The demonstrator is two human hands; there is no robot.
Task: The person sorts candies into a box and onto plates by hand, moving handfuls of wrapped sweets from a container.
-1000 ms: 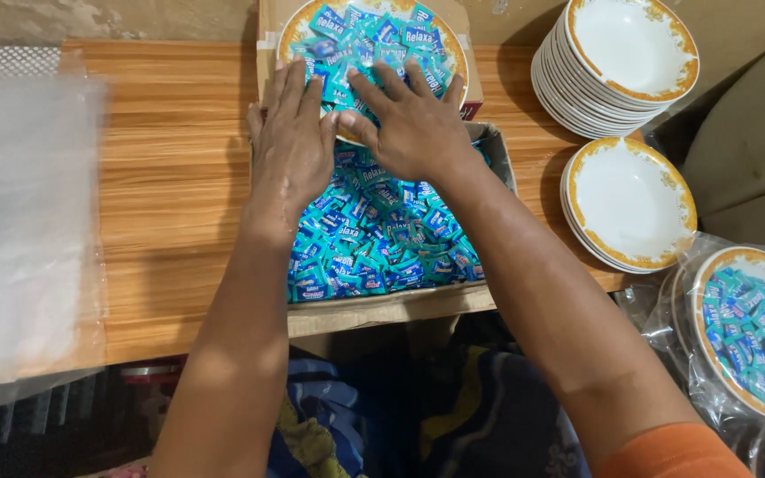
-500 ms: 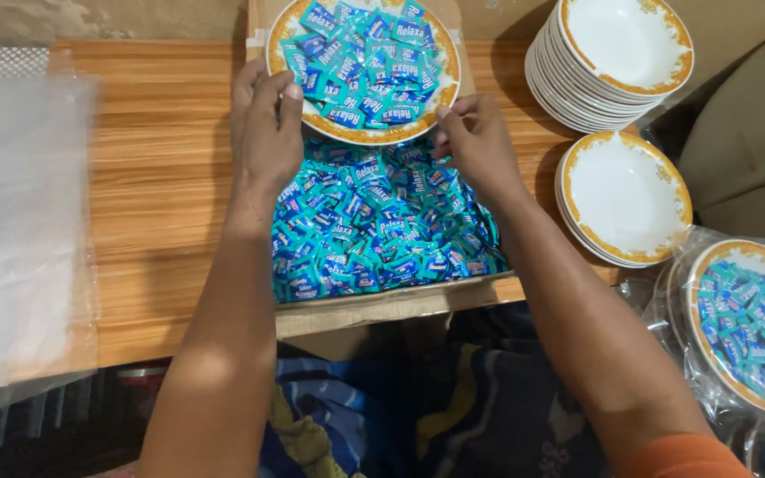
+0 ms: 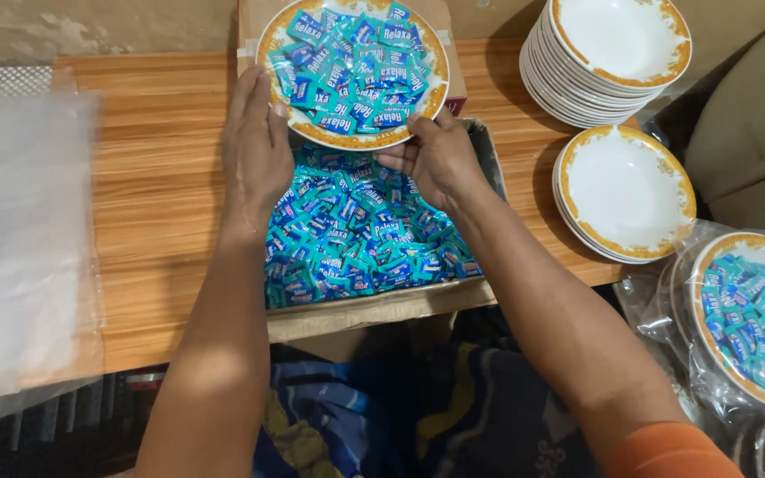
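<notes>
Leftmost, a stack of clear plastic sheets (image 3: 19,239) covers the left end of the wooden table (image 3: 161,186) and hangs over its near edge. Next comes the left hand (image 3: 257,146), fingers together and pointing toward the far edge, its thumb hooked over the left rim of a gold-rimmed plate of candies (image 3: 352,73); the plate sits just above and to the right of that hand, so the hand grips it from the side. Below both hands an open cardboard box (image 3: 374,310) rests at the near edge of the table, filled with blue and teal wrapped candies (image 3: 356,235). The right hand (image 3: 436,158) reaches up over the box and pinches the near right rim of the same plate, fingertips under the edge, thumb on top. The plate is thus held between the two hands, over the far end of the box. Further right, a tall stack of empty plates (image 3: 608,53) stands at the far right corner, a shorter stack (image 3: 626,190) lies nearer, and a bagged plate of candies (image 3: 754,319) sits off the right edge.
</notes>
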